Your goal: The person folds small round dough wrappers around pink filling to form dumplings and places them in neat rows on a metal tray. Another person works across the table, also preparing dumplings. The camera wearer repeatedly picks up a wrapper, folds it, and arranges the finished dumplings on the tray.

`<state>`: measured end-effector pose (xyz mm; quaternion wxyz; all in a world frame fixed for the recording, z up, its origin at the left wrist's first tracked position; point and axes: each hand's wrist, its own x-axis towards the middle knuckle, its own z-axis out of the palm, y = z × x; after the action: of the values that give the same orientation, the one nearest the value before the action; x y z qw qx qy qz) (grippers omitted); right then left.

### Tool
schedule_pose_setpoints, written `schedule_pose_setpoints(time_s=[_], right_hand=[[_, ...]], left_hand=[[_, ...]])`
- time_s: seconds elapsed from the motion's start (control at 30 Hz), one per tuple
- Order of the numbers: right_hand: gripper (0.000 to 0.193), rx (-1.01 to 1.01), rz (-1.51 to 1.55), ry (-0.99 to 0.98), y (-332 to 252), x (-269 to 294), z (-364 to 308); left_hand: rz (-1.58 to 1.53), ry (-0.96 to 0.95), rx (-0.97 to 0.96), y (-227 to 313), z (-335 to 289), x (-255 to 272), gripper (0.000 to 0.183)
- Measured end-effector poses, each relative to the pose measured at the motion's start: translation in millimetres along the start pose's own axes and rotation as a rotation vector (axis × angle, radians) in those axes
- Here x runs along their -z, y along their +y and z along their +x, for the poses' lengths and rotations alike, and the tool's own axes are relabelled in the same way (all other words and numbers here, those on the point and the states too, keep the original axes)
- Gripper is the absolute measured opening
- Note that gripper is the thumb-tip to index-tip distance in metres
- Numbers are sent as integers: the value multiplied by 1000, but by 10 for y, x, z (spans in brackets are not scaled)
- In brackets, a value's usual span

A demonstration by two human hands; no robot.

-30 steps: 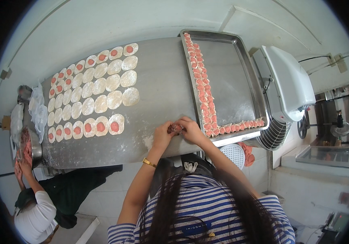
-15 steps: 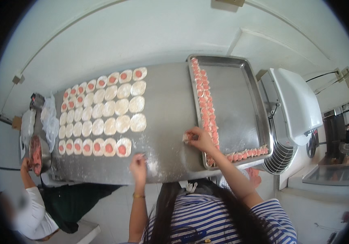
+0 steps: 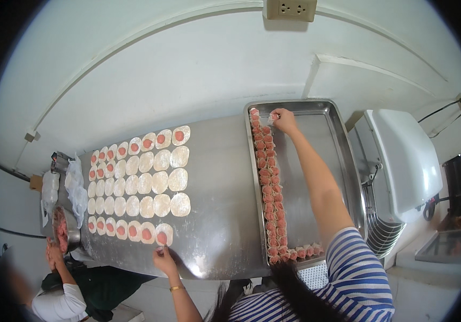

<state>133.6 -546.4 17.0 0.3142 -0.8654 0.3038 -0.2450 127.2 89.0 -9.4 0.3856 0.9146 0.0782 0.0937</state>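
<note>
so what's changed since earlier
The right hand has carried a small pale dumpling with pink filling to the far end of the rectangular steel tray, still holding it. The left hand has let go of that dumpling and moved left to a round floured dough wrapper topped with pink filling; its grip is unclear. The other wrappers and lined-up dumplings look unchanged.

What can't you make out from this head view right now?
Head view:
The dumpling in the right hand: partly covered by that hand.
Whether the left hand grips the filled wrapper beside it: too small to tell.
The lower right corner of the tray: behind the striped sleeve.
The bottom of the bowl: under pink meat.
</note>
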Motion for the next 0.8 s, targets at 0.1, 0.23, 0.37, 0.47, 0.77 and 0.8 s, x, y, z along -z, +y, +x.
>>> schedule_pose_setpoints(time_s=[0.1, 0.23, 0.37, 0.47, 0.77, 0.8], right_hand=[[31, -14, -66, -106, -80, -153, 113], [30, 39, -120, -226, -69, -204, 191], [34, 55, -123, -373, -27, -182, 225], [39, 139, -112, -351, -3, -196, 208], [39, 78, 16, -237, 90, -239, 181], [40, 75, -5, -270, 120, -249, 183]], left_hand=[[99, 29, 3, 46, -16, 24, 17], [157, 45, 7, 31, -25, -4, 19], [133, 49, 27, 74, -39, -25, 20], [129, 49, 47, 84, -28, -48, 21], [99, 49, 35, -16, 27, -90, 22], [114, 64, 27, 3, 23, -102, 21]])
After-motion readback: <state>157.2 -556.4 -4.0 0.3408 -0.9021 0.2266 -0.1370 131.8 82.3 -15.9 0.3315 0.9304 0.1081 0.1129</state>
